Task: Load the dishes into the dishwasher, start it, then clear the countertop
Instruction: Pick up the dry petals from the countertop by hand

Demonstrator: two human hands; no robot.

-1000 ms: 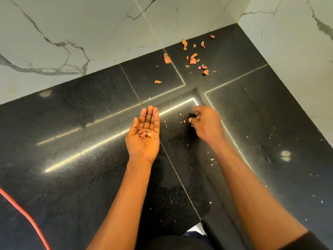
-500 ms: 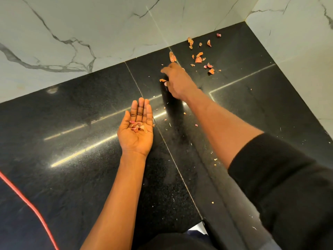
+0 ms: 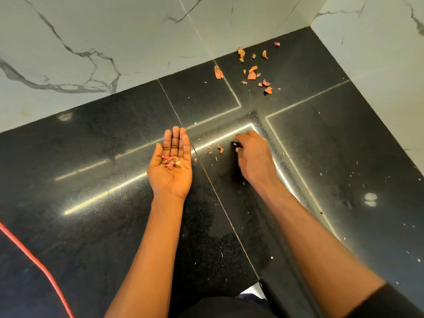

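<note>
2 white marble walls meet in a corner at the upper right. The back wall (image 3: 128,35) runs across the top of the view, with grey veins looping over its left part and 1 thin vertical joint right of centre. The side wall (image 3: 380,65) fills the right edge, with darker veins near its top. A red cord (image 3: 34,260) slants across the lower left, from the left edge to the bottom edge. A small pale patch (image 3: 255,291) shows at bottom centre; what it is cannot be told.
</note>
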